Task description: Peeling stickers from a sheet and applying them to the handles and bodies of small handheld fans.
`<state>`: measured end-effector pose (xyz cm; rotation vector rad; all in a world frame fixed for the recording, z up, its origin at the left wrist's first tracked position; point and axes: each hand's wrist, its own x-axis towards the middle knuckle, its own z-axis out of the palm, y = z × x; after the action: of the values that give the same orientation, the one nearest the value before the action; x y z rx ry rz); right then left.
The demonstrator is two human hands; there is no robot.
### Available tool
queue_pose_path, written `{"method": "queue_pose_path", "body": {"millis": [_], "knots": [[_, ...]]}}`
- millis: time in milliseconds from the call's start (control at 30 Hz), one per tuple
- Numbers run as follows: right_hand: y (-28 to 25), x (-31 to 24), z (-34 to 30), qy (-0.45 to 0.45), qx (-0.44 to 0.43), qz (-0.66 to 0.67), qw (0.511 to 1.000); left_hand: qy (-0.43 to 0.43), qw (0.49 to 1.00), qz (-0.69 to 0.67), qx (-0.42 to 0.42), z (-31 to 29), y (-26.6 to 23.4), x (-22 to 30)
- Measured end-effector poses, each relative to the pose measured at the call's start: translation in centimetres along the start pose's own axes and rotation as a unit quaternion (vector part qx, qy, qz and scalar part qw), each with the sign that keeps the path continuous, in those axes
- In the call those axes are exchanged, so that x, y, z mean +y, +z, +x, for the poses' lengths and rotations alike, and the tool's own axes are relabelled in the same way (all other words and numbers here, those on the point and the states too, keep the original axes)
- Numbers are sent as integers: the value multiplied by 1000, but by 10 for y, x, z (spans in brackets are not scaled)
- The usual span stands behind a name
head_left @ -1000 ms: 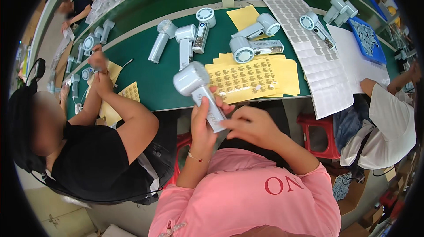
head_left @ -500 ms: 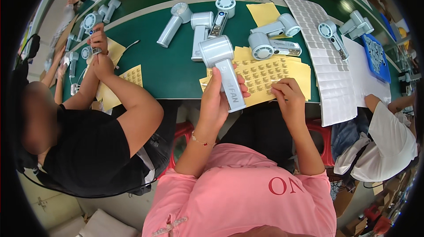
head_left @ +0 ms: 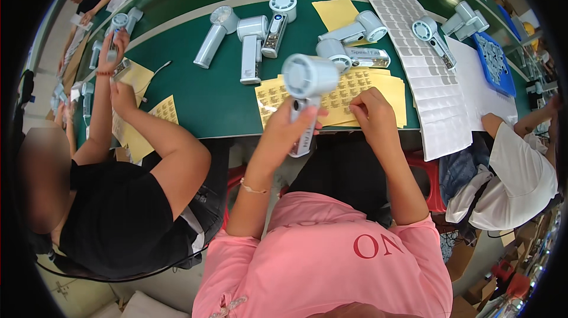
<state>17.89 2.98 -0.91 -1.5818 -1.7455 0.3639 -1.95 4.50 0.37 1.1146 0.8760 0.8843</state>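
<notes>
A light blue-grey handheld fan (head_left: 310, 76) is in my left hand (head_left: 284, 130), gripped round its handle, head up and slightly blurred. Its round grille faces toward the left, and the handle's dark button side shows. My right hand (head_left: 377, 112) hovers at the near right part of the yellow sticker sheets (head_left: 389, 94), thumb and fingertips pressed together. Whatever may be between those fingertips is too small to make out. The sheets lie stacked at the table edge, with rows of small dark printed labels on the top one.
Several similar fans (head_left: 251, 50) lie beyond the sheets on the green table (head_left: 183, 93). A silvery-white label sheet (head_left: 426, 99) and a blue tray (head_left: 497, 64) of small parts are to the right. A co-worker in black (head_left: 127, 199) sits at left, another in white (head_left: 512, 182) at right.
My left hand has turned the fan, so the grille and button side show instead of the smooth back. My right hand has shifted slightly left in view, its fingertips still together.
</notes>
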Motion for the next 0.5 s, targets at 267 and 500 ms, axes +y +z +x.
{"method": "queue_pose_path", "body": {"millis": [267, 500], "knots": [[-2, 0, 3, -41, -30, -59, 997, 88, 898, 422, 89, 11, 29, 7], [-25, -16, -23, -60, 9, 37, 997, 142, 871, 458, 102, 18, 29, 3]]}}
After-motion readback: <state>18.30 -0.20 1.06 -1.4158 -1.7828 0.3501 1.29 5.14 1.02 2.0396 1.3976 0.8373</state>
